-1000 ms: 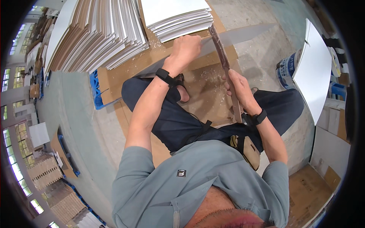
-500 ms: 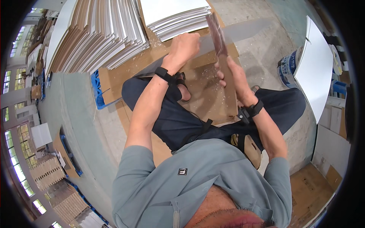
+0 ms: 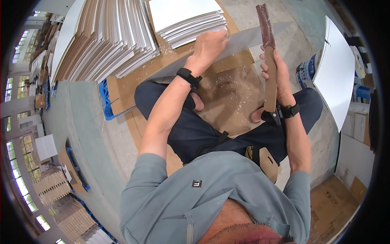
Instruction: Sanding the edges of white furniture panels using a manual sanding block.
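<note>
My left hand (image 3: 209,48) is closed on the upper edge of a thin grey panel (image 3: 254,37), which stands on edge across in front of me. In my right hand (image 3: 283,73) is a long flat sanding stick (image 3: 270,87), a brown strip whose far end is wrapped in dark red abrasive paper (image 3: 265,26). The fingers wrap around its middle, and it points away from me, just beyond the right part of the panel. Pale shavings lie on the brown cardboard (image 3: 231,105) between my feet.
A tall leaning stack of thin boards (image 3: 109,40) stands at far left, beside a lower stack of white boards (image 3: 185,14). A blue pallet (image 3: 106,97) shows beneath the cardboard. To the right are a blue-and-white bucket (image 3: 305,72) and a large white board (image 3: 337,71).
My right hand has swung the sanding stick to the right and away from me, baring the cardboard beneath. My left hand has slid right and slightly farther along the panel's edge.
</note>
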A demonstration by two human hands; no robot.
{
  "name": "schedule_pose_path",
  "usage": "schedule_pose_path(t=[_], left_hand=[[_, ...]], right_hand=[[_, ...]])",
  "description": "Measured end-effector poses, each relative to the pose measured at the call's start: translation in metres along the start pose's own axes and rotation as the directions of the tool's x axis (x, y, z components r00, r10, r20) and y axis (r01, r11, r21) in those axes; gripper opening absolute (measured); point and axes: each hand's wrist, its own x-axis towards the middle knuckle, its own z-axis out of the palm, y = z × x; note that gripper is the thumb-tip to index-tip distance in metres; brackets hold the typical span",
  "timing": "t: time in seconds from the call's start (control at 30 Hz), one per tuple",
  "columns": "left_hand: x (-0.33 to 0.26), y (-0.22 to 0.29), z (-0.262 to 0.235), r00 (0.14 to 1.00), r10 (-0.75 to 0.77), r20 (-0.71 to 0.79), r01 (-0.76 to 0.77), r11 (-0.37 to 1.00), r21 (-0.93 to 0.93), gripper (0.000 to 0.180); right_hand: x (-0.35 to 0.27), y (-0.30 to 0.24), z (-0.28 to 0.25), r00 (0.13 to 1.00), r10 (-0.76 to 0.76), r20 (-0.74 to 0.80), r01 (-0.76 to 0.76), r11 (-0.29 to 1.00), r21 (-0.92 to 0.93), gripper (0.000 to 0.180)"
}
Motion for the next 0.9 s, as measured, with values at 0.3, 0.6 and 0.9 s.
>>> schedule_pose_path(t=[0.3, 0.6, 0.9], left_hand=[[0.014, -0.009, -0.002, 0.961, -0.222, -0.168, 0.111, 0.858, -0.502, 0.029], [0.009, -0.023, -0.012, 0.98, -0.162, -0.112, 0.128, 0.956, -0.263, 0.036], [0.001, -0.029, -0.024, 0.937, -0.197, 0.289, 0.097, 0.94, 0.327, 0.041]], right_hand=[[0.006, 0.0, 0.001, 1.0, -0.004, 0.027, 0.002, 0.997, 0.076, 0.055], [0.004, -0.003, -0.01, 0.999, -0.041, 0.01, 0.04, 0.997, 0.064, 0.059], [-0.001, -0.007, -0.021, 0.998, -0.062, -0.024, 0.064, 0.994, 0.093, 0.06]])
